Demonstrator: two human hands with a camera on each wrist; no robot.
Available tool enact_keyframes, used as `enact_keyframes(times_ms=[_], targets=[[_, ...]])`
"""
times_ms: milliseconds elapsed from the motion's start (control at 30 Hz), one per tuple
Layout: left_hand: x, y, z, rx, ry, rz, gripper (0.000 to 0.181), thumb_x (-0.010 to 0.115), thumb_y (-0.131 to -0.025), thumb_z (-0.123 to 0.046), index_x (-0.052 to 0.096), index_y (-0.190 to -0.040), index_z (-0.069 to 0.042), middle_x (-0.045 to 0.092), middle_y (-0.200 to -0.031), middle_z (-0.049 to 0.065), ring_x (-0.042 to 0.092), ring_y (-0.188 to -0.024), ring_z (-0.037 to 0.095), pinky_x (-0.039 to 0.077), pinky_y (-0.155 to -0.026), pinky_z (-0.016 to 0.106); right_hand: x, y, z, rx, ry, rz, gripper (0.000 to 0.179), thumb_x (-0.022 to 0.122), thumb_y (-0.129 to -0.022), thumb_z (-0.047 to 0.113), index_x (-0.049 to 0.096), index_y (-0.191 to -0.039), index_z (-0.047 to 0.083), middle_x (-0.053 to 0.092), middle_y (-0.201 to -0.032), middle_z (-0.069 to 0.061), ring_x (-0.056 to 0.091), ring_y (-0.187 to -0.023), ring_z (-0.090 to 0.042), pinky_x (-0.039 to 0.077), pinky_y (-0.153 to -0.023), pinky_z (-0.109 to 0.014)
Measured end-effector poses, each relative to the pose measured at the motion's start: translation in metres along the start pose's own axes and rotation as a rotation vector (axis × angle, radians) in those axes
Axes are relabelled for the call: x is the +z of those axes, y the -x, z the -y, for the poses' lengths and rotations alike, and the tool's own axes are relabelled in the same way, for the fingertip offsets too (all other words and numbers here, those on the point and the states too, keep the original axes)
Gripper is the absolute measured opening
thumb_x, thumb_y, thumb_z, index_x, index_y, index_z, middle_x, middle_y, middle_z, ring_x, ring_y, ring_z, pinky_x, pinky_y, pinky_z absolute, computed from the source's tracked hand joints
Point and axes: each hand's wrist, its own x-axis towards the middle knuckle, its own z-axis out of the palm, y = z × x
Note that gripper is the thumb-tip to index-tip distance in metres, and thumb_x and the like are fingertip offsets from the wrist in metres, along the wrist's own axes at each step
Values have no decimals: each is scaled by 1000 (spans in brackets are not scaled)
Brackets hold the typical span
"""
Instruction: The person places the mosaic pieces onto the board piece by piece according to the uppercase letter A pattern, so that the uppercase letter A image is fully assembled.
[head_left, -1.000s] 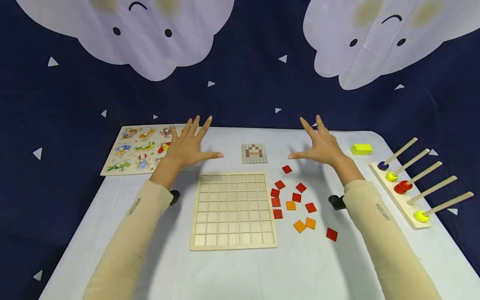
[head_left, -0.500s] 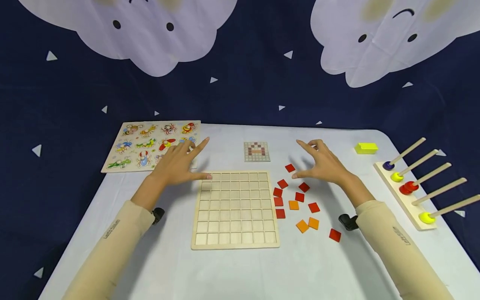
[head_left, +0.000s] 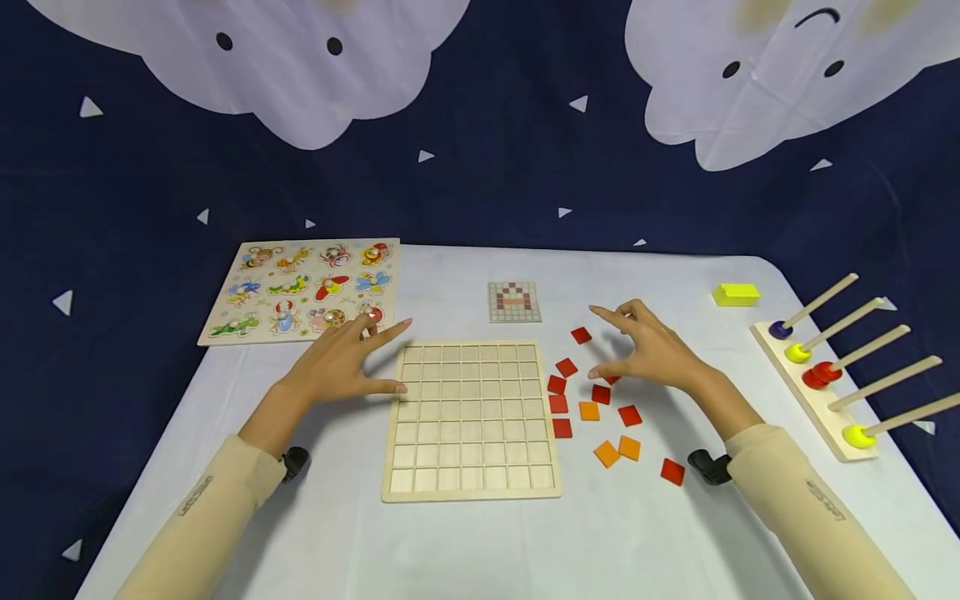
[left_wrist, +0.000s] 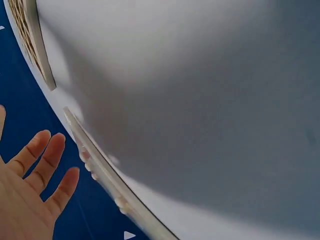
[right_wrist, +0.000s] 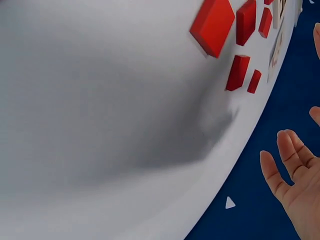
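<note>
Perhaps red tiles (head_left: 602, 394) could be scattered if the right hand (head_left: 654, 350), empty and loosely spread like the left hand (head_left: 336, 365), is lowered carelessly.

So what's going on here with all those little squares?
A person is holding both hands out over a white table, with nothing gripped in either. The left hand is by the left edge of a wooden grid board. The right hand is near loose red tiles and orange tiles, which lie beside the board. A small pattern card lies beyond it.
</note>
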Motion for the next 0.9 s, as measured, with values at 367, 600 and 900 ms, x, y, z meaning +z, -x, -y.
enact_keyframes(times_ms=[367, 600, 900], targets=[[13, 6, -2, -63, 311, 124, 95, 81, -68, -65, 43, -150, -37, 48, -115, 2, 45, -75, 14, 38, -62, 30, 13, 7, 3, -11, -76, 19, 91, 84, -69, 58, 51, -146, 21, 49, -123, -10, 51, -99, -27, 43, -78, -39], [21, 8, 5, -71, 382, 130, 93, 85, -70, -54, 45, -150, -28, 46, -113, 3, 42, -80, 16, 36, -64, 31, 18, 8, 6, 1, -114, 2, 78, 87, -72, 45, 59, -139, 18, 52, -115, -9, 51, -97, -26, 44, -80, -39], [25, 9, 10, -81, 438, 126, 93, 86, -70, -52, 47, -149, -24, 44, -110, 4, 41, -81, 16, 35, -66, 32, 23, 1, 7, -22, -135, -17, 65, 86, -76, 38, 65, -132, 12, 56, -108, -10, 52, -92, -26, 44, -78, -37]])
